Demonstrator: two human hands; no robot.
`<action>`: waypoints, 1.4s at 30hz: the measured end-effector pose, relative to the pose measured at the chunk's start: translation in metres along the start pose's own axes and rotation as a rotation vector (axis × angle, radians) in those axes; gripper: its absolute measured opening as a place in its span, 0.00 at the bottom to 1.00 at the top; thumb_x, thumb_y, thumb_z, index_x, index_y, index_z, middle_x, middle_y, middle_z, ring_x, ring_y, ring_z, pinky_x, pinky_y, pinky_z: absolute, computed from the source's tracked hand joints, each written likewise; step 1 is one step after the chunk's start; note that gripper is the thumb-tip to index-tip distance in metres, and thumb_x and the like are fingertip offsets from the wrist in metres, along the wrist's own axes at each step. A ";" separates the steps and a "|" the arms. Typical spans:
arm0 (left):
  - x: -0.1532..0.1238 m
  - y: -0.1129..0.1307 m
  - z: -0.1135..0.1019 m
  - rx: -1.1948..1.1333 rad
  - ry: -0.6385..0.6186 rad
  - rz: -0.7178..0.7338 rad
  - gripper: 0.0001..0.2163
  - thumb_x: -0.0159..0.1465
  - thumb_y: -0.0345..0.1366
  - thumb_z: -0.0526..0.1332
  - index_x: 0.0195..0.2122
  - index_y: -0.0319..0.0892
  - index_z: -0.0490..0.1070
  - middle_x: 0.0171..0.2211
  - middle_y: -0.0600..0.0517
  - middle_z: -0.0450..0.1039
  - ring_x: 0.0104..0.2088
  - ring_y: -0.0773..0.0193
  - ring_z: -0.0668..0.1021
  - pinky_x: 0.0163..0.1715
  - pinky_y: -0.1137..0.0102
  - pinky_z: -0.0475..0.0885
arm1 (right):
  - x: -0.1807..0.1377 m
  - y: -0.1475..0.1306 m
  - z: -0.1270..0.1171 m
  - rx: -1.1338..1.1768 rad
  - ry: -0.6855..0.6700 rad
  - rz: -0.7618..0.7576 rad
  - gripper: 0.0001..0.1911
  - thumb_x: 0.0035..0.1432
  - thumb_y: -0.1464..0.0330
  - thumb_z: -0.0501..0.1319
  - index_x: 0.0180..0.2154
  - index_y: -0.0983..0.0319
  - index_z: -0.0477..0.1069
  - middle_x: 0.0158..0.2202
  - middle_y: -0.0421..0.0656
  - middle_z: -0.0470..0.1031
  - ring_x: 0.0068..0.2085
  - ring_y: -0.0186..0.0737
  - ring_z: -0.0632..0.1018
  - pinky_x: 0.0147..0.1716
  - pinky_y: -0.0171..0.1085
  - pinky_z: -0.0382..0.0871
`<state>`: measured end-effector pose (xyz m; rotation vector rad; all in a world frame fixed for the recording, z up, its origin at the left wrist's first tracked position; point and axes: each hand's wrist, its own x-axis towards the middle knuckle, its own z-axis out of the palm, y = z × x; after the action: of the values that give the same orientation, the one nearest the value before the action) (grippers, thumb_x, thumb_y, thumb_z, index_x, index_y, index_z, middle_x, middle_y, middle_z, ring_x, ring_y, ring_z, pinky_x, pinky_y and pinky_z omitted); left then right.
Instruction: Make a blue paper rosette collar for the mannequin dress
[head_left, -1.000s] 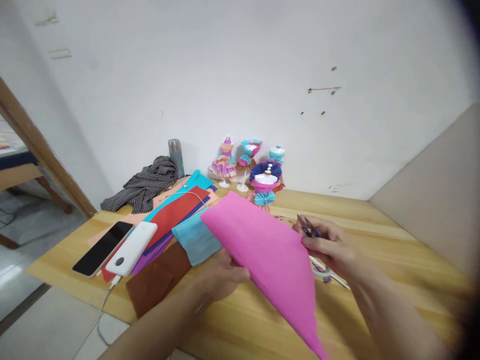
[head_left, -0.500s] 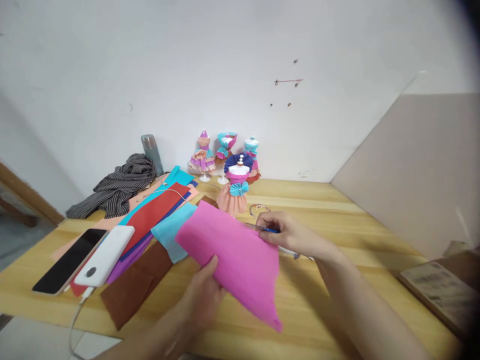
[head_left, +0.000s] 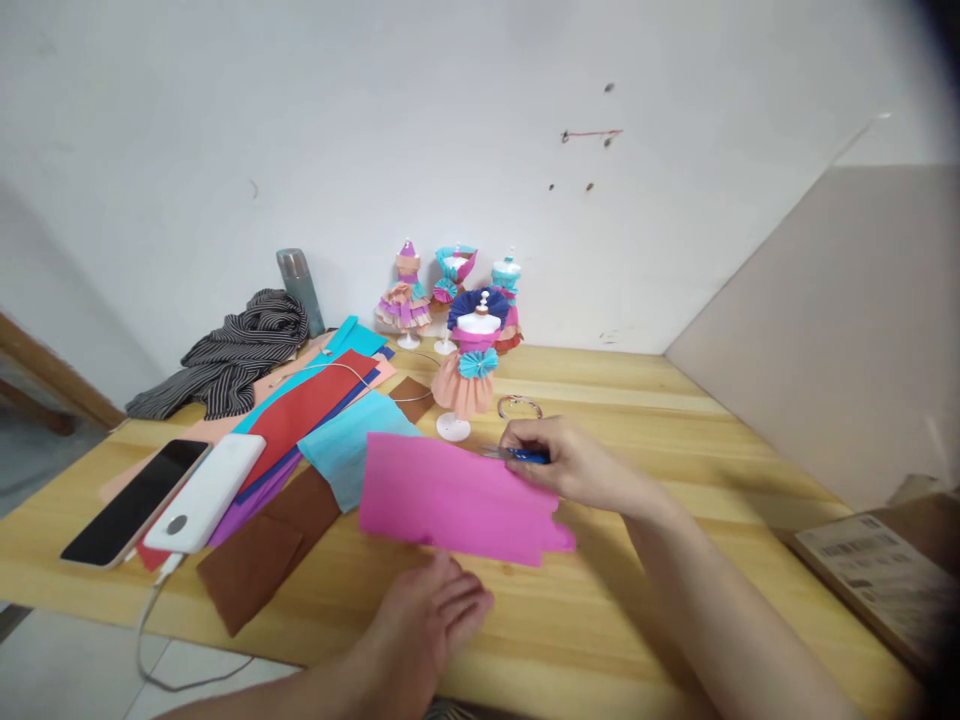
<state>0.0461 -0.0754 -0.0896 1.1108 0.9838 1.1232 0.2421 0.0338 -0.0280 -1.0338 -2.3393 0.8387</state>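
A pink sheet of paper (head_left: 454, 497) lies flat on the wooden table (head_left: 675, 420). My left hand (head_left: 431, 620) rests just in front of the sheet's near edge, fingers stretched out and holding nothing. My right hand (head_left: 566, 462) sits at the sheet's far right corner, closed around small scissors with blue handles (head_left: 525, 455). A paper-dressed mannequin (head_left: 469, 375) stands just behind the sheet.
Coloured paper sheets (head_left: 315, 420), a phone (head_left: 131, 505) and a white power bank (head_left: 206, 490) with cable lie at the left. A striped cloth (head_left: 229, 355), a flask (head_left: 298, 290) and more paper-dress figures (head_left: 442, 295) stand by the wall. A cardboard box (head_left: 877, 570) sits at the right.
The pink sheet went from held tilted above the table to lying flat. My left hand let go of it and now rests open in front of it. The view shifted right.
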 end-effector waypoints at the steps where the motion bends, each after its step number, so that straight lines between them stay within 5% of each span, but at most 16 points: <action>1: -0.001 0.008 -0.001 0.026 0.002 0.022 0.17 0.54 0.51 0.66 0.32 0.41 0.74 0.25 0.50 0.74 0.32 0.60 0.77 0.33 0.68 0.71 | 0.000 0.000 0.000 0.002 0.004 -0.004 0.06 0.54 0.73 0.57 0.25 0.62 0.65 0.21 0.36 0.62 0.24 0.31 0.62 0.24 0.32 0.54; 5: 0.010 0.056 -0.010 0.415 -0.041 0.324 0.10 0.59 0.43 0.64 0.36 0.42 0.76 0.29 0.49 0.77 0.34 0.59 0.78 0.35 0.68 0.73 | 0.000 -0.004 -0.004 0.057 0.000 0.000 0.07 0.56 0.70 0.58 0.25 0.63 0.66 0.22 0.36 0.63 0.24 0.31 0.63 0.24 0.32 0.56; 10: 0.058 0.094 -0.026 0.910 -0.062 0.645 0.08 0.59 0.33 0.61 0.40 0.42 0.76 0.44 0.45 0.78 0.46 0.55 0.77 0.48 0.61 0.70 | -0.007 -0.008 -0.015 0.084 -0.025 0.032 0.08 0.55 0.66 0.60 0.28 0.65 0.68 0.23 0.39 0.67 0.25 0.31 0.65 0.23 0.31 0.58; 13: 0.089 0.094 -0.026 1.003 -0.312 0.521 0.16 0.55 0.36 0.66 0.45 0.41 0.74 0.43 0.46 0.77 0.45 0.55 0.76 0.46 0.63 0.69 | -0.011 -0.009 -0.019 0.064 -0.022 -0.007 0.09 0.54 0.66 0.61 0.28 0.65 0.69 0.22 0.39 0.68 0.24 0.31 0.64 0.22 0.31 0.57; 17: 0.111 0.091 -0.015 1.001 -0.635 0.321 0.07 0.56 0.38 0.64 0.28 0.39 0.73 0.22 0.58 0.65 0.26 0.69 0.67 0.25 0.74 0.60 | -0.012 -0.010 -0.019 0.054 0.017 -0.062 0.07 0.55 0.68 0.60 0.28 0.65 0.70 0.22 0.39 0.68 0.23 0.30 0.64 0.21 0.30 0.57; 22: 0.120 0.098 0.001 0.919 -0.774 0.295 0.14 0.57 0.41 0.62 0.21 0.39 0.62 0.19 0.60 0.52 0.22 0.72 0.59 0.21 0.73 0.51 | -0.013 -0.011 -0.018 0.027 0.055 -0.082 0.07 0.56 0.68 0.60 0.31 0.66 0.72 0.24 0.40 0.71 0.24 0.31 0.67 0.23 0.30 0.58; 30: 0.124 0.104 0.007 0.947 -0.736 0.415 0.12 0.57 0.31 0.60 0.19 0.39 0.59 0.19 0.60 0.55 0.23 0.72 0.60 0.24 0.74 0.53 | -0.020 -0.015 -0.035 -0.003 0.140 -0.038 0.07 0.56 0.70 0.61 0.26 0.64 0.69 0.20 0.36 0.65 0.21 0.29 0.64 0.23 0.31 0.56; 36: 0.127 0.092 0.015 0.769 -0.637 0.312 0.08 0.57 0.32 0.58 0.21 0.39 0.65 0.19 0.59 0.58 0.23 0.71 0.61 0.23 0.75 0.56 | -0.017 -0.011 -0.030 0.037 0.201 0.013 0.08 0.56 0.67 0.60 0.27 0.64 0.70 0.22 0.37 0.67 0.23 0.31 0.64 0.23 0.32 0.57; 39: 0.133 0.089 0.012 0.693 -0.590 0.260 0.07 0.56 0.33 0.58 0.22 0.38 0.68 0.20 0.56 0.65 0.24 0.70 0.66 0.23 0.76 0.60 | -0.022 -0.007 -0.043 0.079 0.266 0.091 0.12 0.57 0.61 0.60 0.29 0.64 0.70 0.24 0.39 0.67 0.25 0.32 0.66 0.25 0.33 0.59; 42: 0.137 0.089 0.008 0.688 -0.551 0.257 0.07 0.55 0.34 0.59 0.21 0.38 0.70 0.19 0.56 0.67 0.23 0.70 0.67 0.22 0.76 0.59 | -0.033 -0.002 -0.063 0.062 0.177 0.110 0.17 0.56 0.56 0.60 0.31 0.65 0.72 0.25 0.40 0.68 0.26 0.34 0.67 0.25 0.34 0.60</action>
<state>0.0619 0.0649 -0.0066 2.0183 0.8049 0.5994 0.2996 0.0290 0.0137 -1.1690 -2.1131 0.8189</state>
